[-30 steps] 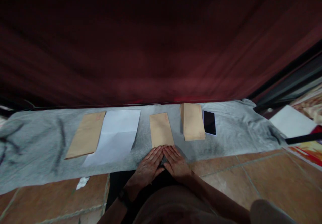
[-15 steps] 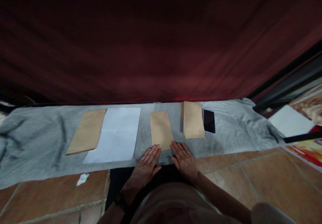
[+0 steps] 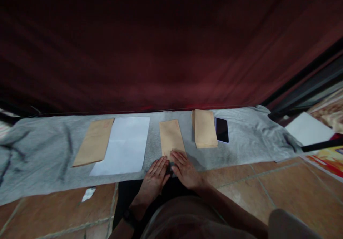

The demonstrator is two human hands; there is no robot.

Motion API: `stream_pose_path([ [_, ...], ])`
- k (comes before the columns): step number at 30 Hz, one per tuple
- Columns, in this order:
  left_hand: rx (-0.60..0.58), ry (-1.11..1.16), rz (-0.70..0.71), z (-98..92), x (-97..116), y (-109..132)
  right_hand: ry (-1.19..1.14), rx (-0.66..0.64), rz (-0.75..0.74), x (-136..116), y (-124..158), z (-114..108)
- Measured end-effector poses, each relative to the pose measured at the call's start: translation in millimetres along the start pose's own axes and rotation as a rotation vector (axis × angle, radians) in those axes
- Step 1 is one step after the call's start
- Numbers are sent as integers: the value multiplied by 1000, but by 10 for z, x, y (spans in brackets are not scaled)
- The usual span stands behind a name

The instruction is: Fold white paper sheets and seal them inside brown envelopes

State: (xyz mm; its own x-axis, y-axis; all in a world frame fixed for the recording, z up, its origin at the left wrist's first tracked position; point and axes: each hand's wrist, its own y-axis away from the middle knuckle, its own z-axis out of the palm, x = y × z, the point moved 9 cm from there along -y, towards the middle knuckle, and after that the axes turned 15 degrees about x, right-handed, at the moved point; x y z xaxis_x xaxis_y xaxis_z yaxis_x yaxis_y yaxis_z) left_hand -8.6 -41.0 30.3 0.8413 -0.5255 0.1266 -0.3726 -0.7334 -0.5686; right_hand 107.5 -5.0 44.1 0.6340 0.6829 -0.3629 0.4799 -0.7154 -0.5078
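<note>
Resting on a brown envelope (image 3: 170, 135) at twelve o'clock, on grey cloth (image 3: 243, 135), the right hand (image 3: 184, 169) covers part of its near end; the left hand (image 3: 154, 177) has fingertips at the near left corner, whether touching I cannot tell. The envelope's long axis runs away from the hands, far end leaning slightly toward eleven. Both hands lie palm down, fingers extended, clamped on nothing. A white sheet (image 3: 125, 146) lies at ten o'clock; stacked envelopes (image 3: 205, 130) between one and two, beside a phone (image 3: 222, 130).
</note>
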Motion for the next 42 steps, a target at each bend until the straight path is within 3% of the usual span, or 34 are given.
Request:
stream_pose_path([
  [3,21,13,-9,-12,-4,-2,-11,-45,-78,-83,-82,139],
  [7,22,6,-7,-15,12,-13,66,-45,-74,93,-194,214],
  [18,25,-8,-16,19,-13,9,259,8,179,877,-753,494],
  [31,30,11,-31,38,-27,20,334,0,311,1213,-1178,583],
  [36,45,-3,-25,5,-9,-1,338,46,303,1197,-1175,555],
  [42,80,1,-31,-21,0,-18,335,50,262,1027,-837,528],
])
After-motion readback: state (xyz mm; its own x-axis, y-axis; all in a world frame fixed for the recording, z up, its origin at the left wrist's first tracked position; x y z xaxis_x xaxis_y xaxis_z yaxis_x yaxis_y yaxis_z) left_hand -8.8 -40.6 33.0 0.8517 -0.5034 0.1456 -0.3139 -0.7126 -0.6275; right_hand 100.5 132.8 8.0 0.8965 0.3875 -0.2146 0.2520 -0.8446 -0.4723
